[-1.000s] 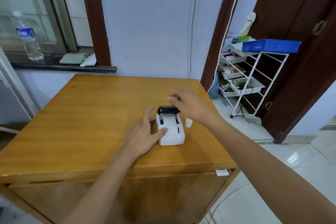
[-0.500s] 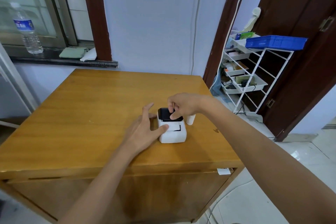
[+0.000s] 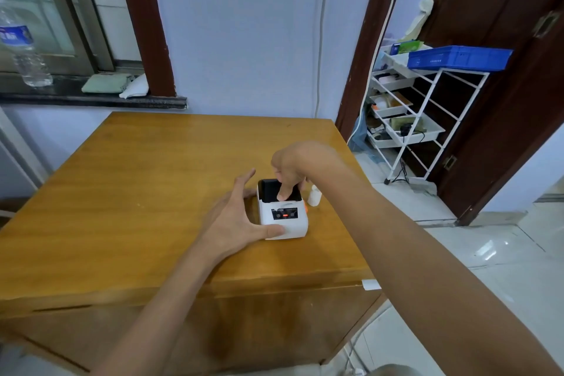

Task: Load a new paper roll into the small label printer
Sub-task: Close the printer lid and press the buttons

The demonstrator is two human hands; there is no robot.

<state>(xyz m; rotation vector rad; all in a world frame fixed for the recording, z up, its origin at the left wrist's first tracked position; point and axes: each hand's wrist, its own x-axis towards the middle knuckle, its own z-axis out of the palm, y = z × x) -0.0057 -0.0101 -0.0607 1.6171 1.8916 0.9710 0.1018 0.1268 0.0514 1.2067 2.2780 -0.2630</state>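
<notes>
Grip: the right hand (image 3: 293, 169), at frame centre, holds nothing; its fingers are curled and one fingertip (image 3: 282, 194) presses down on the dark lid at the rear of the label printer (image 3: 282, 210). The left hand (image 3: 235, 220) is spread flat and grasps nothing; its thumb (image 3: 271, 232) lies against the printer's lower left corner and steadies it. The printer, a small white box, sits on the wooden table (image 3: 137, 192) just right of the table's middle. Its front panel shows a dark strip with a small red light (image 3: 285, 215). The lid appears down, though the fingers hide whether it has latched. A small white cylinder (image 3: 314, 196), perhaps a paper roll or its core, stands upright on the table just beside the printer's right rear corner, apart from both hands.

Step in hand, by judgement: seating the lid over the roll bay, near the end of loading. No paper is seen emerging from the slot. The next move calls for firm, even pressure until the lid catches, the left hand bracing against sliding, then a feed check.

Upper left of frame: a water bottle (image 3: 23, 49) on the window sill. Right: a white wire rack (image 3: 427, 110) carrying a blue tray (image 3: 457, 57).
</notes>
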